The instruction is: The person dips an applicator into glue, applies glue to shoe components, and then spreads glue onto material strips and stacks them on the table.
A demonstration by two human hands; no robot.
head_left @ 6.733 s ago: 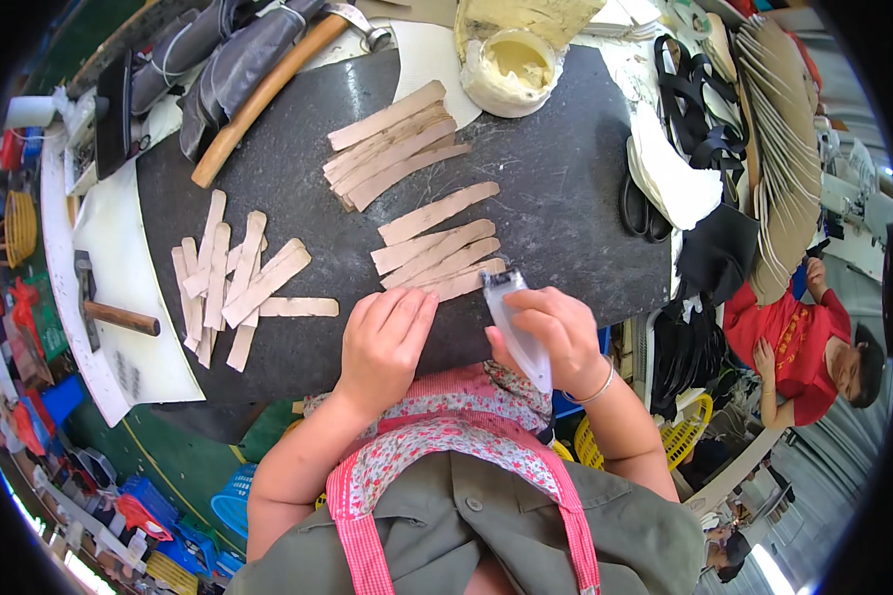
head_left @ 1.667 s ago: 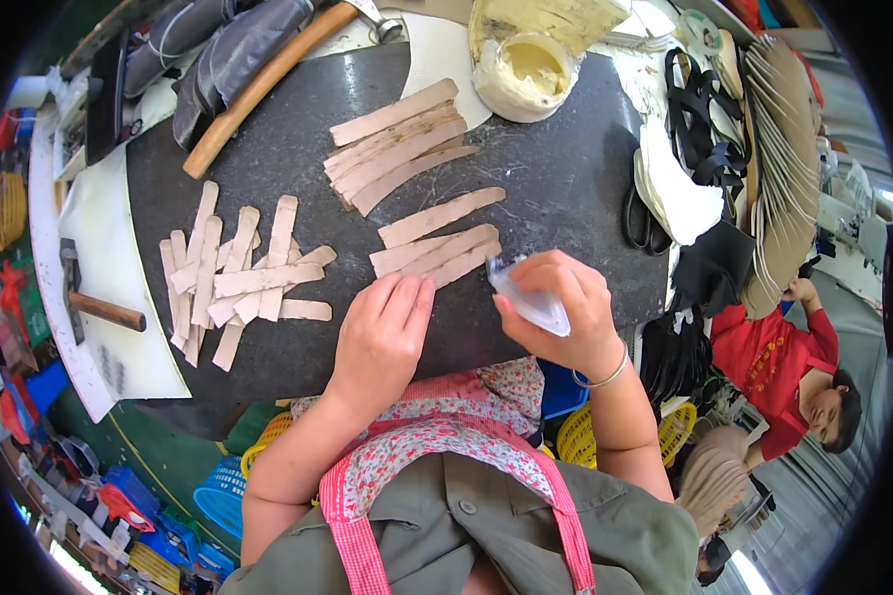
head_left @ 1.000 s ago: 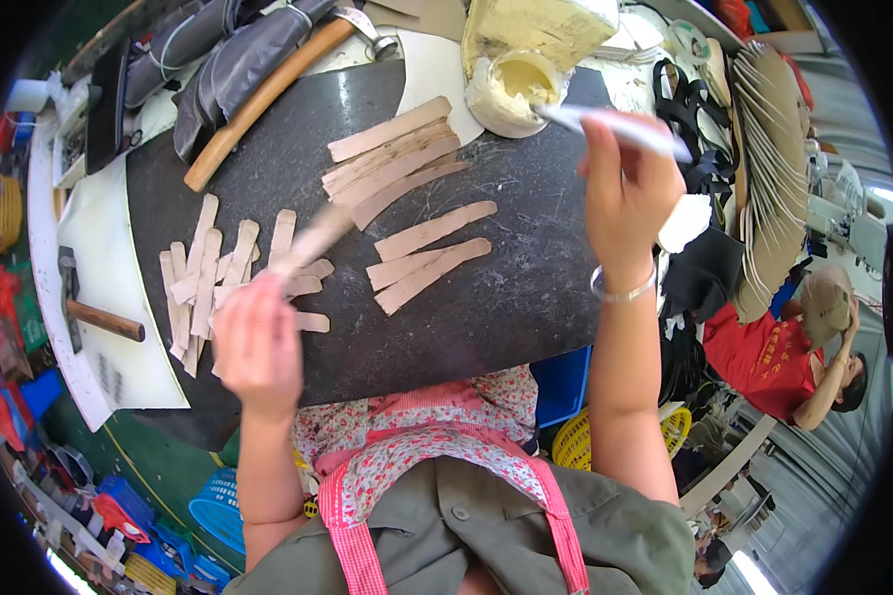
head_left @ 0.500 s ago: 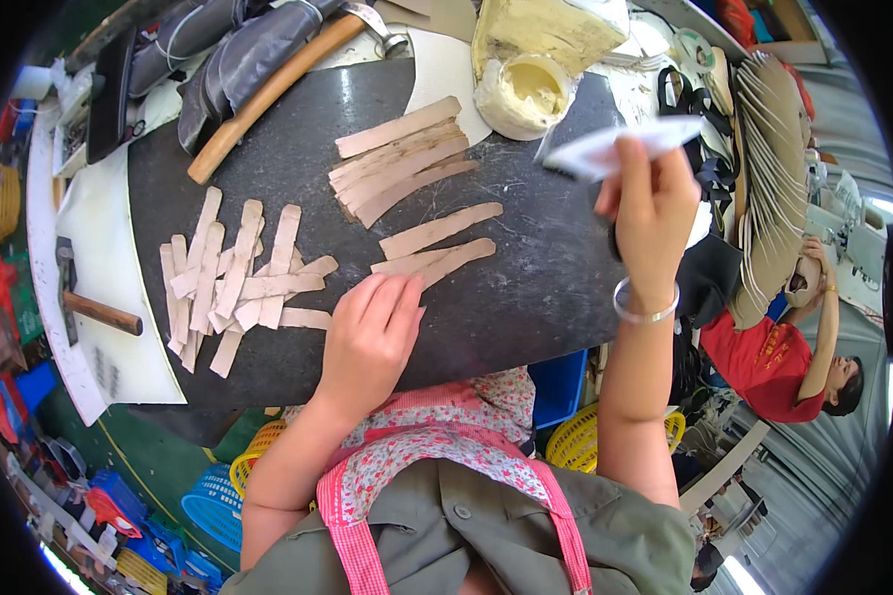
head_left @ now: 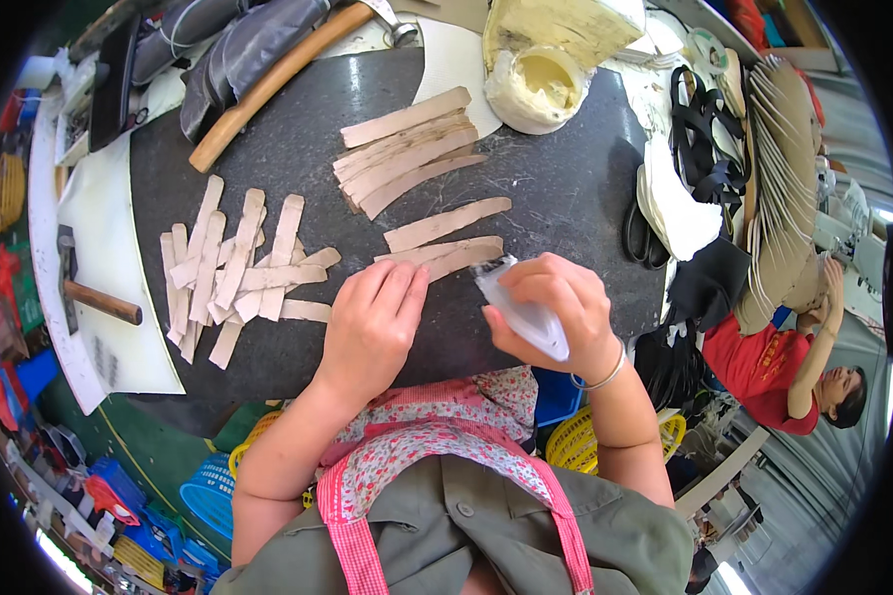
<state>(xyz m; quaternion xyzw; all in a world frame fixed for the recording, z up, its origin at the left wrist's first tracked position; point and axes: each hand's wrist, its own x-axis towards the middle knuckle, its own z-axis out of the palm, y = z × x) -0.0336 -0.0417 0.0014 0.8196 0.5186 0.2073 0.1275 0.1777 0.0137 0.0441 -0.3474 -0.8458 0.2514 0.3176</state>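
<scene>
On the dark tabletop [head_left: 566, 188], the left hand [head_left: 372, 322] lies flat and open, fingertips near the closest tan strip [head_left: 446, 256], while the right hand [head_left: 556, 312] grips what looks like a white brush [head_left: 521, 312] at that strip's end.

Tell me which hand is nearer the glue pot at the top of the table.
Right. The right hand, gripping a white brush, lies almost straight below the glue pot. The left hand rests flat on the table, lower and further left.
</scene>
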